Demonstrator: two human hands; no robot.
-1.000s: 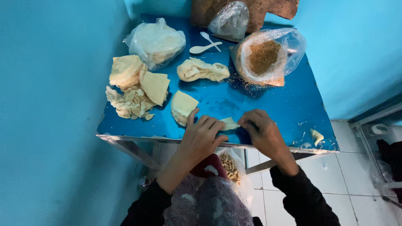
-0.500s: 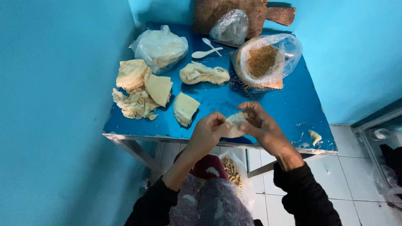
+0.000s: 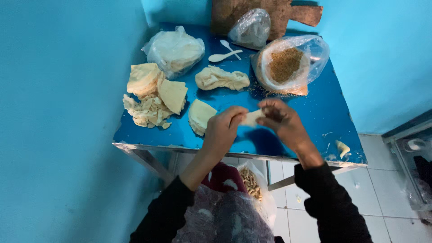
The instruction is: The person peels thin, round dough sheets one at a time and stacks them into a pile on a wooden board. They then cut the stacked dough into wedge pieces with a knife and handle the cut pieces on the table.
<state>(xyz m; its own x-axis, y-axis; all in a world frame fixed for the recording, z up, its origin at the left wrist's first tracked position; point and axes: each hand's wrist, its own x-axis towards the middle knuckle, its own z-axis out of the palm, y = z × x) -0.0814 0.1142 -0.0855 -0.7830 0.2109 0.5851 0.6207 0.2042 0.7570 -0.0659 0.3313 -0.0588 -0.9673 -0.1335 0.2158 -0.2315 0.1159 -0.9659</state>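
Lap: nearest us, below the surface's front edge, an open bag of small tan pieces (image 3: 250, 182) sits on crinkled plastic (image 3: 225, 220).
Left hand (image 3: 220, 130): raised over the front edge of the surface (image 3: 315, 112), fingers closed on the left end of a small pale dough piece (image 3: 250, 118).
Right hand (image 3: 281, 121): just right of the left hand, fingertips pinched on the other end of the same piece.
Dough piece: held between both our hands, lifted clear of the surface, above its front middle.
Step in hand: we judge we are shaping or folding this piece between our fingers.
Next move: it likely calls for both grips staying light, so the thin dough does not tear.
Folded wedge (image 3: 200, 116): lies on the surface just left of the left hand.
Pile of dough sheets (image 3: 153, 92): further left, with crumbled scraps (image 3: 144, 112) at its near side.
Loose lump of dough (image 3: 222, 78): beyond our hands, mid-surface.
Bag of brown crumbs (image 3: 285, 65): open, right of the lump.
White spoons (image 3: 225, 53): two, crossed, behind the lump.
Closed bag of dough (image 3: 174, 50): back left.
Wooden board (image 3: 270, 11): at the far edge, a small bag (image 3: 252, 28) resting against it.
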